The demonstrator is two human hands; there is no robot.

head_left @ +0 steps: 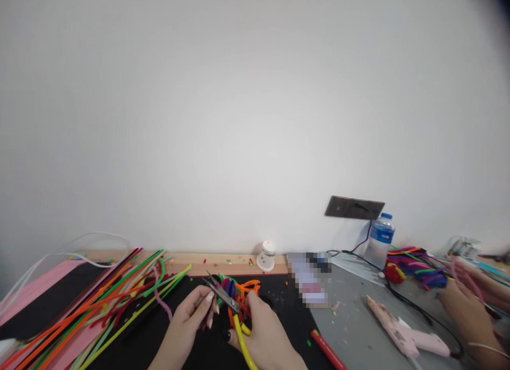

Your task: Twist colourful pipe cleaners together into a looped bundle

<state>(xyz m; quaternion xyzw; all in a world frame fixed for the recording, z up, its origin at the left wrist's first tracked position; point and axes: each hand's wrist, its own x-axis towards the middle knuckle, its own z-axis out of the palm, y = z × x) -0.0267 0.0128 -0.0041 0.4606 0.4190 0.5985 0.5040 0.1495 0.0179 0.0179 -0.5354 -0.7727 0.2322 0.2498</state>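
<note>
My right hand (265, 327) is closed around the yellow handles of a pair of scissors (228, 298). The metal blades point up and left, slightly apart at the tips. Close by on the left, my left hand (193, 311) is pinched near the blades; what lies between its fingers is too small to make out. Behind the scissors lies a tangle of orange pipe cleaners (250, 287), with blue and green bits beside it, partly hidden by the blades and my right hand. All of this is over a black mat (285, 293).
Long pipe cleaners (119, 295) lie spread at the left. A white paper cup (266, 256) stands upside down by the wall. To the right are a red-handled tool (329, 350), a pink glue gun (406, 330), a water bottle (381, 240) and another person's hands (464, 301).
</note>
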